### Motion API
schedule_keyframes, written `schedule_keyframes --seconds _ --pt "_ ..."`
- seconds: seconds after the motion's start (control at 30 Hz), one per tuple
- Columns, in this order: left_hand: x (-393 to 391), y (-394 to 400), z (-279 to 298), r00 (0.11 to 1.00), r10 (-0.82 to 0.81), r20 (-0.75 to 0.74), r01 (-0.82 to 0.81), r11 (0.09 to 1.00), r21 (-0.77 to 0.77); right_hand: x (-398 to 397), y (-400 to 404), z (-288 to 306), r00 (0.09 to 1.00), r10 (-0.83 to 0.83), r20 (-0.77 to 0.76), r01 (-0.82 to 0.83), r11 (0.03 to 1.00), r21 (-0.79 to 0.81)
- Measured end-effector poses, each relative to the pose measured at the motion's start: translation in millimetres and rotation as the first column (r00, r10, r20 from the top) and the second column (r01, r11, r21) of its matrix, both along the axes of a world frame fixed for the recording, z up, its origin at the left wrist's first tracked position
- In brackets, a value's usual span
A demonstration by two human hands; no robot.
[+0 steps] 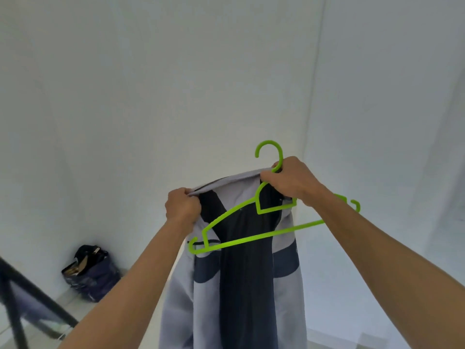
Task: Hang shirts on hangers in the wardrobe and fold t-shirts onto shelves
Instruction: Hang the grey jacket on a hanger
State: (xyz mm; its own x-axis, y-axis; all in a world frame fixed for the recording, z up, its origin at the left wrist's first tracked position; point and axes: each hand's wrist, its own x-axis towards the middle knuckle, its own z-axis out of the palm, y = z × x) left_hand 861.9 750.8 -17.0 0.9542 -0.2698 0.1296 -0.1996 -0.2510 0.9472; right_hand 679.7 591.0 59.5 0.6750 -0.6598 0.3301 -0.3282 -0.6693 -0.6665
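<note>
While both arms reach forward and up, the left hand grasps the shirt collar; the right hand clenches collar and green hanger, which lies tilted across the shirt's front.

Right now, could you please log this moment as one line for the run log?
step: fitting hanger | left hand: grips shirt collar | right hand: holds green hanger neck and collar | hanger: outside shirt, not hung

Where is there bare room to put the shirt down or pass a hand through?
Bare floor lies right of the hanging shirt, along the white wall. It is tighter on the left: a dark bag fills the corner, a black frame crosses the lower left. Both hands are occupied: left hand on the collar, right hand gripping collar and green hanger.
</note>
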Motion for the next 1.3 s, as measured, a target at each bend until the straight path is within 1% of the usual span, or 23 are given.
schedule_keyframes --seconds 0.03,0.07,0.1,0.17,0.23,0.27,0.3,0.37,0.47,0.53,0.6,0.7,0.73,0.8,0.87,0.93,0.97,1.0,1.03,1.07,1.13,1.2,1.3 --pt "2 -1 7 0.996 -0.053 -0.077 0.042 0.99 -0.134 -1 -3 -4 1.0 -0.01 -0.008 0.01 1.0 0.003" --pt "3 0 14 0.994 -0.092 -0.061 0.079 0.98 -0.182 -2 -6 -9 1.0 -0.023 -0.016 0.023 1.0 0.012" --pt "2 2 23 0.993 -0.117 0.028 0.12 0.98 -0.16 -4 -9 -12 0.999 -0.031 -0.016 0.031 0.999 0.03" --pt "3 10 42 0.955 -0.184 0.234 0.197 0.98 -0.034 -8 -16 -18 1.0 -0.016 0.01 0.015 0.993 0.114" --pt "5 14 62 0.898 -0.268 0.35 0.252 0.963 0.091 -14 -18 -20 0.997 0.055 0.054 -0.065 0.976 0.208" --pt "6 15 71 0.876 -0.299 0.378 0.262 0.954 0.145 -15 -16 -19 0.988 0.121 0.097 -0.142 0.956 0.258" --pt "8 13 77 0.864 -0.319 0.389 0.264 0.946 0.19 -15 -11 -17 0.968 0.198 0.154 -0.238 0.92 0.312" --pt "6 10 88 0.856 -0.335 0.394 0.248 0.934 0.256 -9 3 -12 0.904 0.34 0.258 -0.421 0.809 0.409" --pt "-1 4 95 0.869 -0.333 0.365 0.226 0.925 0.306 8 25 -15 0.796 0.507 0.332 -0.605 0.657 0.449" --pt "-1 3 98 0.891 -0.34 0.3 0.249 0.92 0.303 21 35 -26 0.748 0.54 0.387 -0.663 0.573 0.481" --pt "0 6 102 0.903 -0.347 0.253 0.266 0.915 0.304 35 43 -38 0.718 0.533 0.447 -0.695 0.523 0.494" --pt "0 9 107 0.908 -0.347 0.236 0.274 0.916 0.295 49 48 -52 0.759 0.435 0.484 -0.65 0.55 0.525" --pt "0 9 109 0.908 -0.35 0.231 0.278 0.914 0.294 53 49 -55 0.77 0.413 0.486 -0.637 0.543 0.547" --pt "3 10 110 0.91 -0.352 0.217 0.284 0.914 0.291 63 51 -64 0.786 0.438 0.437 -0.618 0.535 0.575" --pt "8 16 111 0.905 -0.378 0.194 0.312 0.902 0.298 69 52 -69 0.793 0.414 0.448 -0.61 0.554 0.567" --pt "18 26 112 0.875 -0.437 0.208 0.348 0.866 0.359 70 45 -66 0.82 0.361 0.443 -0.566 0.622 0.541" --pt "24 33 110 0.852 -0.472 0.225 0.351 0.836 0.422 66 41 -61 0.831 0.354 0.43 -0.547 0.66 0.514" --pt "32 40 107 0.829 -0.506 0.239 0.33 0.787 0.522 63 34 -55 0.837 0.357 0.415 -0.534 0.697 0.479" --pt "39 46 101 0.807 -0.533 0.254 0.273 0.719 0.639 60 27 -48 0.843 0.376 0.386 -0.526 0.729 0.438" --pt "43 50 93 0.801 -0.528 0.282 0.179 0.661 0.729 57 20 -40 0.844 0.396 0.363 -0.525 0.746 0.409" --pt "47 56 73 0.805 -0.475 0.355 -0.008 0.591 0.807 55 9 -27 0.846 0.42 0.327 -0.523 0.772 0.362" --pt "48 58 55 0.83 -0.386 0.403 -0.118 0.585 0.802 57 3 -18 0.855 0.423 0.299 -0.505 0.812 0.294" --pt "51 60 47 0.83 -0.309 0.465 -0.193 0.622 0.759 57 1 -14 0.88 0.401 0.253 -0.455 0.864 0.215"
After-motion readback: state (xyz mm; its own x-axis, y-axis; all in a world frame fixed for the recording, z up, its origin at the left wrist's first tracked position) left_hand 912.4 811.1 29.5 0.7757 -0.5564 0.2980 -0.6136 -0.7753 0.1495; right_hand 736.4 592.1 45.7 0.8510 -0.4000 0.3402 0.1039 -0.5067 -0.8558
